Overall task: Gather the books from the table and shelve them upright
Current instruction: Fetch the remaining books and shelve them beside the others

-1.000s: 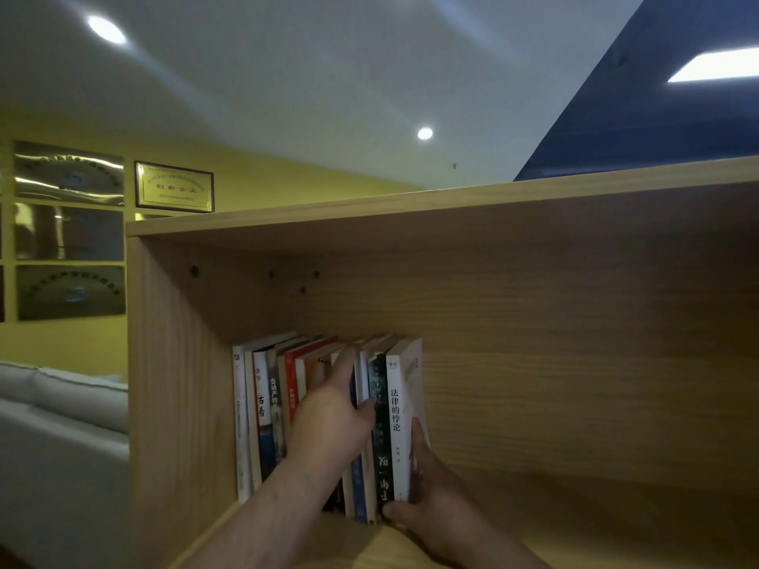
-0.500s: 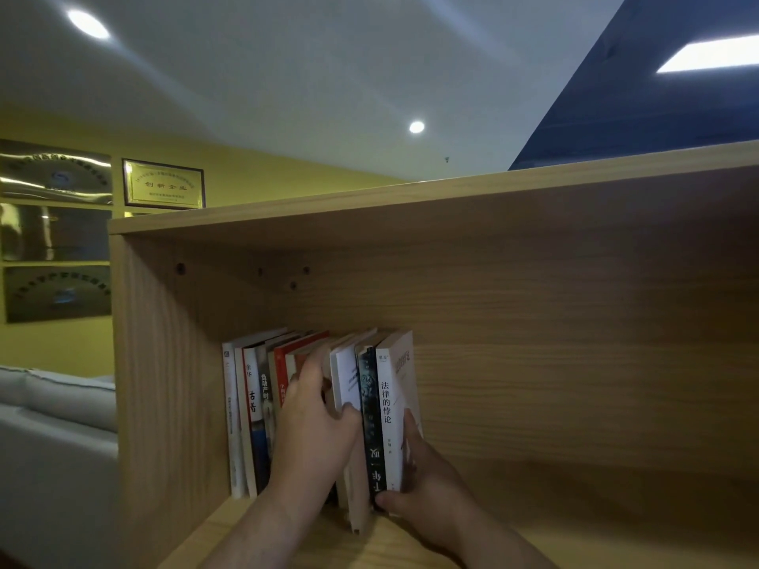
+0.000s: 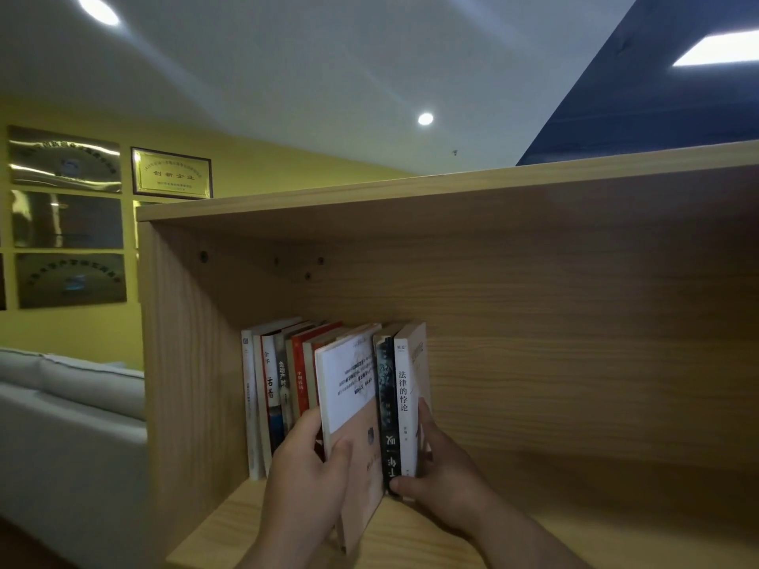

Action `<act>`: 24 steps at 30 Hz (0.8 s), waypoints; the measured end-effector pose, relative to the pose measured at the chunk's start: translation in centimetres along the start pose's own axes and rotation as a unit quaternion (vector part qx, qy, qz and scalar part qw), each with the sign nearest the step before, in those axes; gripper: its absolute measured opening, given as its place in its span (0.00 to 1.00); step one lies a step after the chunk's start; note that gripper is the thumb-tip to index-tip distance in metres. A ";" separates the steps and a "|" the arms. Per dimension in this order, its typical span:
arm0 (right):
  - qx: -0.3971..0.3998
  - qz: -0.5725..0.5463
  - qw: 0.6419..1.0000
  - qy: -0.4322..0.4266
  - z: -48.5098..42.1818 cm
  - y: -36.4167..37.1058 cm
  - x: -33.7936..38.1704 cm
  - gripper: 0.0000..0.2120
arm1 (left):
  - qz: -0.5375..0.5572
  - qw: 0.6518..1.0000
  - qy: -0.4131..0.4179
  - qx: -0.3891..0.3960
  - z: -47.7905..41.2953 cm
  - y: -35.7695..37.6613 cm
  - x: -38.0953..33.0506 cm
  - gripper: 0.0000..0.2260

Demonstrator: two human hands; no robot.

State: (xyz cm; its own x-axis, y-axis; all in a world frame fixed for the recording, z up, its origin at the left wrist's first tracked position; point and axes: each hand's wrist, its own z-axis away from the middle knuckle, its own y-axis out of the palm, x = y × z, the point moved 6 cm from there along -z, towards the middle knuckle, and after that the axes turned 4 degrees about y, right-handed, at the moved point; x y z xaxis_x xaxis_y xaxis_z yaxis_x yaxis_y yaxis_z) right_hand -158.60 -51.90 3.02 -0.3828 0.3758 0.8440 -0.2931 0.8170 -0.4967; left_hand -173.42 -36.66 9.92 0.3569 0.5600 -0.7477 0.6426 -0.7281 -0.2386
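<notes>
Since the row has no bookend on its open side, we brace it with our right hand [image 3: 443,478]. The thumb hooks round the front foot of the black-spined book [image 3: 386,408], and the fingers [image 3: 425,416] press on the far cover of the white-spined book [image 3: 403,404]. The two are pinched together and cannot topple onto the shelf board [image 3: 595,540] to their right.

Our left hand [image 3: 304,482] clasps the pale paperback [image 3: 351,388], thumb on its front cover and the other fingers behind it, out of sight. That book juts forward of the others, its cover turned partly toward us and its lower corner near the shelf's front edge. We judge it is held this way so it can be squared up and slid into the gap between the red-spined books [image 3: 300,375] and the black one.

The other shelved books [image 3: 267,388] stand upright, packed toward the left side panel [image 3: 189,363], which serves as their stop. No table shows, so we cannot tell whether more volumes wait.

Next, as we judge it, the paperback needs aligning with the row and pushing home while the right hand yields just enough room.

Beyond the case are a pale sofa [image 3: 70,408] and framed plaques [image 3: 170,173] on a yellow wall.
</notes>
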 end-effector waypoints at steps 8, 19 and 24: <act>0.000 0.080 0.997 -0.004 2.2 0.2 2.2 0.59 | 0.061 0.995 -0.014 -0.074 2.4 -8.4 -0.8 0.15; -0.134 -0.114 0.983 -0.042 8.6 -4.7 8.3 0.17 | 0.002 0.999 0.025 0.027 2.7 -11.1 -5.6 0.13; -0.089 -0.196 0.976 -0.040 11.2 -6.6 12.2 0.08 | 0.003 0.997 0.016 0.081 3.6 -8.3 -9.0 0.14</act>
State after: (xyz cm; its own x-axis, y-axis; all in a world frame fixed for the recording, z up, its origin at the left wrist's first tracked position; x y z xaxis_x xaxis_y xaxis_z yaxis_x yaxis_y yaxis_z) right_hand -171.11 -57.58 14.30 -0.3419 -0.0102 0.9397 -0.2766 0.9567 -0.0902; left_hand -184.39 -37.06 16.44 0.3828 0.5661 -0.7301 0.5240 -0.7839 -0.3331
